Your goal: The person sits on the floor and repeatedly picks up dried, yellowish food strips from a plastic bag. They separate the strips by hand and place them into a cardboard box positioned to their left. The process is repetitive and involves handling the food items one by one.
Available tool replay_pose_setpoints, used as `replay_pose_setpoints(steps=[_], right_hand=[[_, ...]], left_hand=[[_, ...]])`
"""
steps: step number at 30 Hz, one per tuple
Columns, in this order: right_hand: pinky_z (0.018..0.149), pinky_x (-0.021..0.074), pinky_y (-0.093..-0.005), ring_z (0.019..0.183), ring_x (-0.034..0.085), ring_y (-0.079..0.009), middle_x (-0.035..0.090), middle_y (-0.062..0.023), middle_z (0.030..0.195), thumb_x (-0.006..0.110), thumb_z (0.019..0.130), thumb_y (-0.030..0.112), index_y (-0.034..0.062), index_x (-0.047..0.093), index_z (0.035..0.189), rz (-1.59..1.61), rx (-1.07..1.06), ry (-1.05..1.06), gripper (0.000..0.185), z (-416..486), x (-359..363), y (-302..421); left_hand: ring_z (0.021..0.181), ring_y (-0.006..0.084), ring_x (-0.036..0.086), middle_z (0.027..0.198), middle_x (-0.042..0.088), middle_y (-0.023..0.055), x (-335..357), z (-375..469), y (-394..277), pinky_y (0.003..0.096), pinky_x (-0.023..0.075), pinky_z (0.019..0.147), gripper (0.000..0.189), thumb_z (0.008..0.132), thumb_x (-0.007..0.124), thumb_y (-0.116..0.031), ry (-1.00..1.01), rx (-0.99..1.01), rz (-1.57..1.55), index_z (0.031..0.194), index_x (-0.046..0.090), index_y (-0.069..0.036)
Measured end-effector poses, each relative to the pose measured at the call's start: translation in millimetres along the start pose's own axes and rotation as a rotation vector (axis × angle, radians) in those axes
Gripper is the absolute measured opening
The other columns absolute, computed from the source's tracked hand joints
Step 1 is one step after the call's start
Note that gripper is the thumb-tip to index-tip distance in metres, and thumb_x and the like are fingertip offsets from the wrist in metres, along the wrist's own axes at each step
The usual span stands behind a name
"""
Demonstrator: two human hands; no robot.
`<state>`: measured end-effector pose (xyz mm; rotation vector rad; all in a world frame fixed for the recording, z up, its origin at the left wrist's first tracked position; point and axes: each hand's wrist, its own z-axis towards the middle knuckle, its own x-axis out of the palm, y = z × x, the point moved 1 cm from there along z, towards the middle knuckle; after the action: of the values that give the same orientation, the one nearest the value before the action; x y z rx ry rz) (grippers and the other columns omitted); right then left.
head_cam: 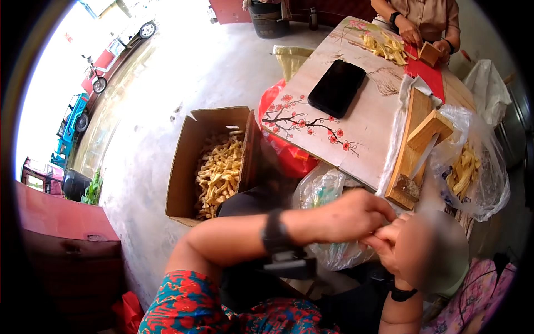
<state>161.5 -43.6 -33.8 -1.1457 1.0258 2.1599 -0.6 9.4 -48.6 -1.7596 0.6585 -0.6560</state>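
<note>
My left hand (pixel 350 215) reaches in from the left, a black band on its wrist. Its fingertips meet those of my right hand (pixel 386 246) below the table's near corner. Both sets of fingers are pinched close together; whether something small lies between them is hidden. A blurred patch covers part of my right hand and of the pale green bowl (pixel 457 254) beside it. Just beyond my hands, a wooden block tool (pixel 411 150) with a flat blade lies on a white cloth. A clear plastic bag (pixel 492 183) of yellow strips (pixel 463 171) sits to its right.
A cardboard box (pixel 179 183) of knotted yellow pieces (pixel 221 175) stands on the floor. On the blossom-printed table (pixel 292 137) lies a black phone (pixel 337 88). Across it, a co-worker's hands (pixel 411 33) hold a wooden block (pixel 429 54) near more yellow strips (pixel 386 48).
</note>
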Motion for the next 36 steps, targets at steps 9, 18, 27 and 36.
replay_pose_setpoints(steps=[9,18,27,36], right_hand=[[0.066,0.0483,-0.0388,0.074,0.059,-0.0307,0.061,-0.0108,0.086,0.063,0.077,0.021,0.0059,0.060,0.112,-0.969,0.933,-0.523,0.038,-11.4,10.6,-34.4],[0.071,0.0473,-0.0354,0.083,0.059,-0.0244,0.060,-0.0079,0.091,0.060,0.079,0.020,0.0062,0.058,0.105,-0.531,0.506,-0.252,0.029,-30.9,6.7,-41.2],[0.089,0.0444,-0.0332,0.103,0.056,-0.0221,0.058,-0.0088,0.111,0.052,0.088,0.021,0.0040,0.054,0.120,-0.700,0.387,-0.185,0.036,-33.6,19.6,-40.9],[0.080,0.0463,-0.0365,0.087,0.058,-0.0267,0.059,-0.0132,0.092,0.054,0.084,0.020,0.0017,0.058,0.099,-0.421,0.279,-0.175,0.023,-35.3,16.8,-33.8]], left_hand=[[0.070,0.0177,0.056,0.088,0.057,0.0021,61.0,44.1,-5.6,0.0311,0.0484,0.065,0.018,0.086,0.056,-0.009,0.563,0.572,-0.109,0.103,0.057,-0.005],[0.073,0.0274,0.059,0.082,0.058,0.0052,26.5,27.7,4.6,0.0395,0.0483,0.059,0.020,0.069,0.060,-0.020,-0.130,0.955,0.851,0.086,0.058,-0.011],[0.075,0.0245,0.058,0.081,0.059,0.0038,14.3,29.4,4.2,0.0421,0.0451,0.068,0.016,0.062,0.060,-0.021,-0.688,1.270,0.813,0.076,0.059,-0.012],[0.095,0.0288,0.058,0.104,0.060,0.0118,12.5,18.0,3.5,0.0460,0.0435,0.084,0.030,0.064,0.066,-0.020,-0.129,0.668,0.796,0.090,0.059,-0.006]])
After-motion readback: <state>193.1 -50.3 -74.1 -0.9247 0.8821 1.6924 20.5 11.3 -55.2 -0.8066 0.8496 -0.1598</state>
